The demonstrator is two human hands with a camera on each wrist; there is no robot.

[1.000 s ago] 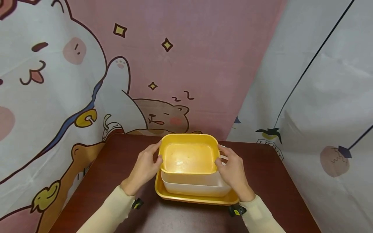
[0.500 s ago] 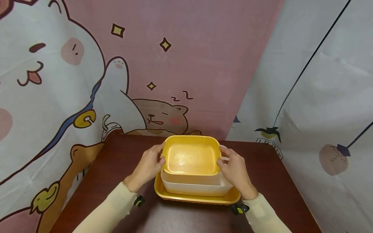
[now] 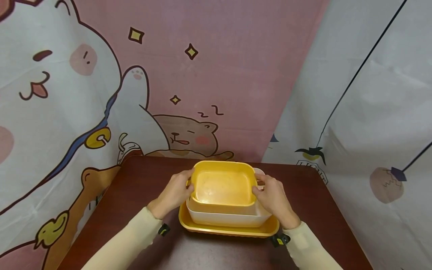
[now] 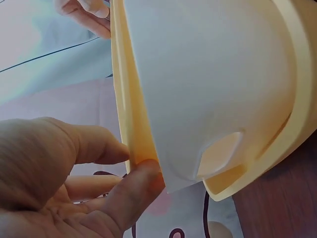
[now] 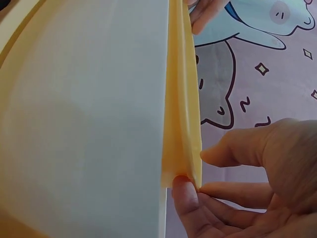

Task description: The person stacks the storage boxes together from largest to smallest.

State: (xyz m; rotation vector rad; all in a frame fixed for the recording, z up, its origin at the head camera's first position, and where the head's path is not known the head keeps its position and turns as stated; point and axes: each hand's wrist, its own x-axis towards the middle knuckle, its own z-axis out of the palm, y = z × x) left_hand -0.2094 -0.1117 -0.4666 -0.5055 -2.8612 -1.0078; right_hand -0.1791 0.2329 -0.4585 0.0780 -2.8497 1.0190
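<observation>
A small yellow rectangular tray [image 3: 224, 185] is held in both hands, its upper side toward me. My left hand [image 3: 173, 191] pinches the left end of its rim and my right hand [image 3: 272, 197] pinches the right end. Its lower part sits inside the opening of a white bin [image 3: 222, 219], with the rim still above it. In the left wrist view, the white bin [image 4: 213, 64] has a handle hole in its end. Beneath the bin lies a larger yellow tray [image 3: 231, 231]. The small tray's underside is mostly hidden by the bin's wall.
The stack rests on a dark red-brown table [image 3: 141, 191]. A cloth backdrop [image 3: 243, 75] with cartoon animals hangs behind the table and along its sides. Small dark devices [image 3: 164, 229] sit at both wrists.
Both hands have lowered the small yellow tray slightly, deeper into the white bin, and shifted it a little to the right. The bin and the larger tray stay put.
</observation>
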